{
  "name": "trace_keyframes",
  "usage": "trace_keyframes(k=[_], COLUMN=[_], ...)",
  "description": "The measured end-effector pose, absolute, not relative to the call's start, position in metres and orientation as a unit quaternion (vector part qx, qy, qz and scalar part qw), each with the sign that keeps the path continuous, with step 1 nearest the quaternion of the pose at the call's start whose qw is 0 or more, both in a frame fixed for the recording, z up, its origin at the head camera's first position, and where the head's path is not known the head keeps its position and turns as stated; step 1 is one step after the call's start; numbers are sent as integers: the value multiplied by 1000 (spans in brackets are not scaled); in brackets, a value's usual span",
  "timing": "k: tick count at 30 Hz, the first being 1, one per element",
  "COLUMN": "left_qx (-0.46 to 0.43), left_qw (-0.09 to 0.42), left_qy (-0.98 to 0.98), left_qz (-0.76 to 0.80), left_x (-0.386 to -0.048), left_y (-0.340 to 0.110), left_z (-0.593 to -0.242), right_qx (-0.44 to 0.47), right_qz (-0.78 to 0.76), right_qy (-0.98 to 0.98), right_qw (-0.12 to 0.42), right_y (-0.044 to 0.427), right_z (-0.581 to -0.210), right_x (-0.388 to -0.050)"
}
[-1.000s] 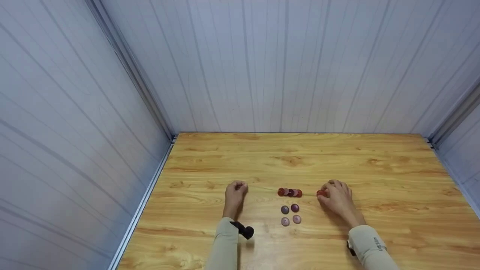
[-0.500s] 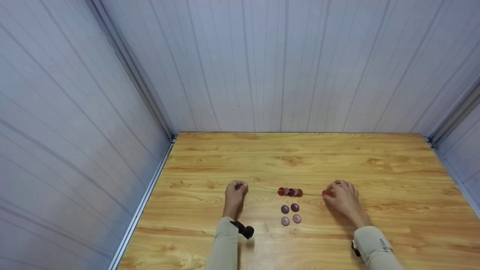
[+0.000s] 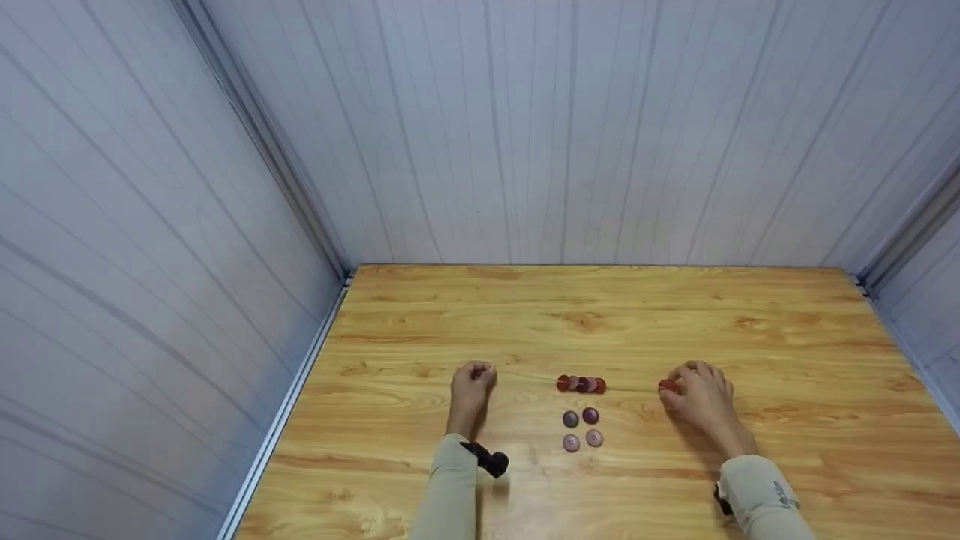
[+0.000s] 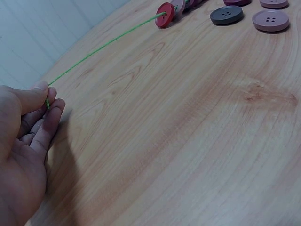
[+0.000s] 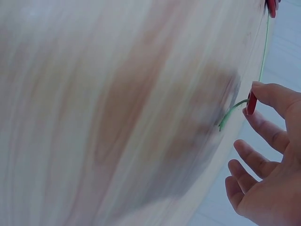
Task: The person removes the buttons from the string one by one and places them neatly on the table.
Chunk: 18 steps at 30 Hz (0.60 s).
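Note:
My left hand (image 3: 471,390) pinches one end of a thin green string (image 4: 101,48) between thumb and forefinger. From there the string runs across to a row of overlapping buttons (image 3: 582,385), red, mauve and dark purple, threaded on it. Farther right, my right hand (image 3: 701,394) pinches a red button (image 5: 252,102) by its edges between thumb and forefinger. A short tail of string pokes out of this button in the right wrist view, and the other side of the string leads back to the row. The remaining fingers of that hand are spread loosely.
Below the threaded row lie loose buttons: a grey button (image 3: 571,419), a purple button (image 3: 591,415) and two mauve ones (image 3: 571,442). All this is on a wood-grain table (image 3: 420,315). Pale panel walls (image 3: 480,135) border it at the back and sides.
My right hand has slid to the right with the red button, away from the threaded row, and more string shows between them. My left hand and the loose buttons stay put.

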State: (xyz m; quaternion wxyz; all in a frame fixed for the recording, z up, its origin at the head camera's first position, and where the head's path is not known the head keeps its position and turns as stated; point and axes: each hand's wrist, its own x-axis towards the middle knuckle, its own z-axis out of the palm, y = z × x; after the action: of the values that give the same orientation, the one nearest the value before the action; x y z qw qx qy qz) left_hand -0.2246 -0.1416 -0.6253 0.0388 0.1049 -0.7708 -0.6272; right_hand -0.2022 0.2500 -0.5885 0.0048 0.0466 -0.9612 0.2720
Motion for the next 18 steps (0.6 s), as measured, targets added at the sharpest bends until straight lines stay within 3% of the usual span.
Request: trace_keyframes(k=[18], left_qx=[112], left_qw=[47], left_qy=[-779], left_qz=[-615], left_x=[-225], left_y=[-142], left_z=[-624], right_qx=[24], right_qz=[275], right_qy=[-961], right_qw=[0], right_y=[271], right_z=[-587], right_x=[-199])
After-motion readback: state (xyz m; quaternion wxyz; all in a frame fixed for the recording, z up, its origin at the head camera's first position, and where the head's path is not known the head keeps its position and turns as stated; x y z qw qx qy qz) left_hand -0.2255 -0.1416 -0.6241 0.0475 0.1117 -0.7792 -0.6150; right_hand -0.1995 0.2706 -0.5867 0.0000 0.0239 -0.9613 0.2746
